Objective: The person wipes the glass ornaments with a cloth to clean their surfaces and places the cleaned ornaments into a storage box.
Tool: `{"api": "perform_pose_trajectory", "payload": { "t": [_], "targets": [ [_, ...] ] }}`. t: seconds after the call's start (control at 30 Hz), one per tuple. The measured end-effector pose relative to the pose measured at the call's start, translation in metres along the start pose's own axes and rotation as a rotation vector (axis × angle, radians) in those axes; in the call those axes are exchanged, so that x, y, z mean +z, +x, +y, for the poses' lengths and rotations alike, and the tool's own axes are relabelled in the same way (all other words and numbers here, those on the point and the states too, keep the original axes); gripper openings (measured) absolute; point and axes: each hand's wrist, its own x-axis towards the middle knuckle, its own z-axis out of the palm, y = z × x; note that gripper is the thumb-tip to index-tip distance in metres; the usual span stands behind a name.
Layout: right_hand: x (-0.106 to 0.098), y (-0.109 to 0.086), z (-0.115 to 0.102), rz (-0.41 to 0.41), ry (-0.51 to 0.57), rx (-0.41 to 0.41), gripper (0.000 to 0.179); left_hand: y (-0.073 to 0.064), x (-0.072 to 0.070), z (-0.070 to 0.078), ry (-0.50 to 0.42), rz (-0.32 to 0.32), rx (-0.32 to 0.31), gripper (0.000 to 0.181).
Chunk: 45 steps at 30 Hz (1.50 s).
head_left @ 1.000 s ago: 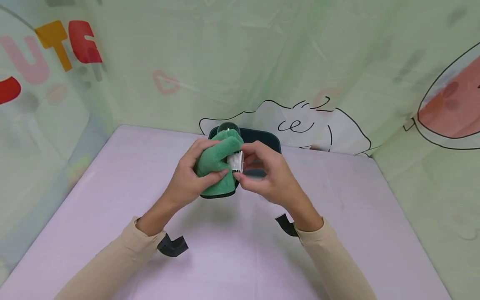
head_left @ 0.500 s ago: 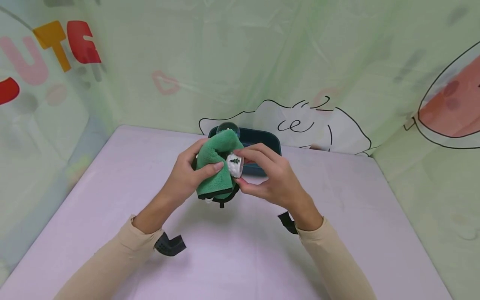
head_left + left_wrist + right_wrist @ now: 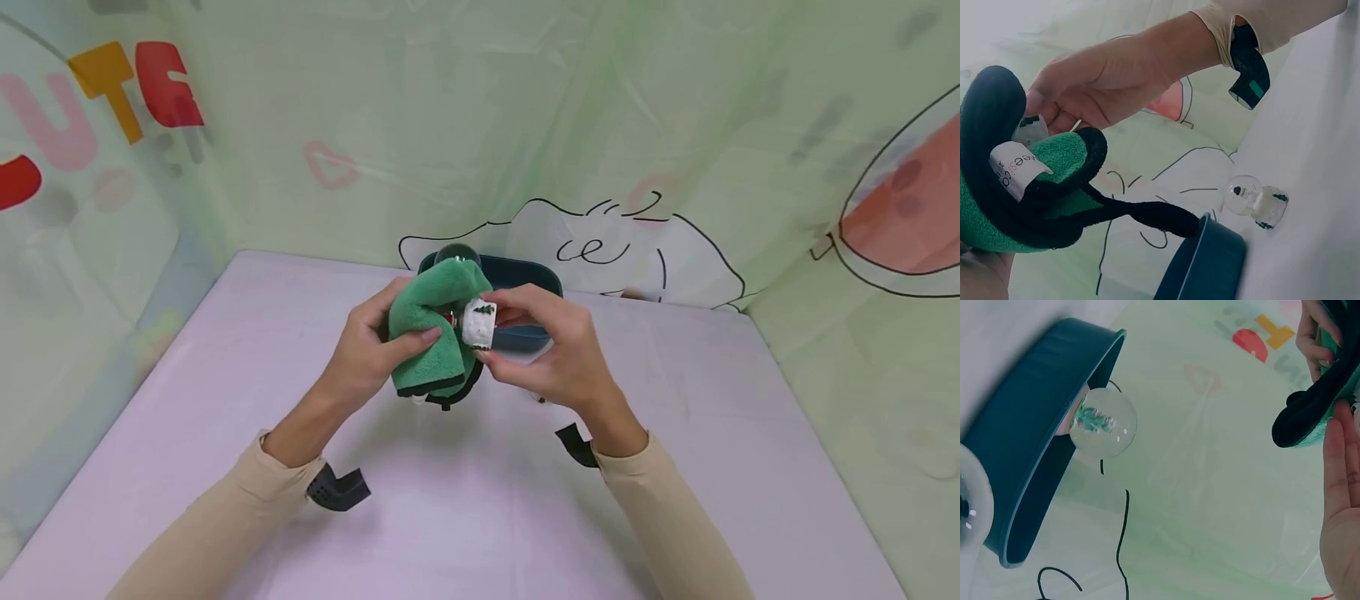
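In the head view, my left hand (image 3: pixel 363 346) grips a folded green towel (image 3: pixel 427 362) with black edging. The towel is wrapped about a snow globe whose white base (image 3: pixel 478 325), painted with a small green tree, sticks out to the right; its dome is mostly covered. My right hand (image 3: pixel 555 346) pinches that base between thumb and fingers. In the left wrist view, the towel (image 3: pixel 1066 162) shows a white label and a black strap. Both hands are above the table.
Behind the hands stands a dark teal bin (image 3: pixel 525 273) with a clear-domed snow globe (image 3: pixel 1104 422) in it. Another snow globe (image 3: pixel 1257 200) with a white base stands on the table (image 3: pixel 300 317) beside the bin. Printed sheets hang around the table.
The snow globe's base has turned in my right fingers, bringing its green tree into view, and has shifted slightly right. The towel has been refolded around it; my left hand keeps its grip.
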Motion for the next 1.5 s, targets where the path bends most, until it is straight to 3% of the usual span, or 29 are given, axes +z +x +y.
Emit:
{"api": "perform_pose_trajectory", "payload": {
  "t": [0.17,0.37,0.7,0.9,1.03,1.27,1.4,1.5],
  "targets": [
    [-0.0010,0.0001,-0.0028,0.007,0.050,0.114,0.052,-0.0002,-0.0006,0.0002,-0.012,-0.016,0.051,0.042],
    [-0.0006,-0.0005,-0.0028,0.017,0.101,0.180,0.050,-0.0006,-0.0007,-0.0007,0.001,-0.003,0.068,0.045],
    [-0.0008,-0.0024,-0.0023,0.031,0.142,0.304,0.044,-0.0037,0.0006,-0.0024,0.160,0.025,0.079,0.064],
    [-0.0007,-0.0022,-0.0036,0.042,0.210,0.365,0.037,-0.0014,0.0040,-0.0037,0.239,-0.023,0.126,0.075],
    [-0.0006,-0.0007,-0.0043,0.013,0.265,0.391,0.034,-0.0004,0.0061,-0.0037,0.248,-0.035,0.118,0.076],
    [-0.0013,0.0028,-0.0047,-0.065,0.255,0.313,0.042,-0.0021,0.0052,-0.0014,0.190,-0.023,0.063,0.076],
    [-0.0039,0.0045,-0.0031,-0.101,0.125,0.185,0.053,-0.0009,0.0030,-0.0009,0.172,-0.025,0.031,0.075],
    [-0.0070,0.0050,-0.0006,-0.123,0.001,0.059,0.051,0.0000,0.0013,-0.0008,0.153,-0.040,0.006,0.073]
  ]
}}
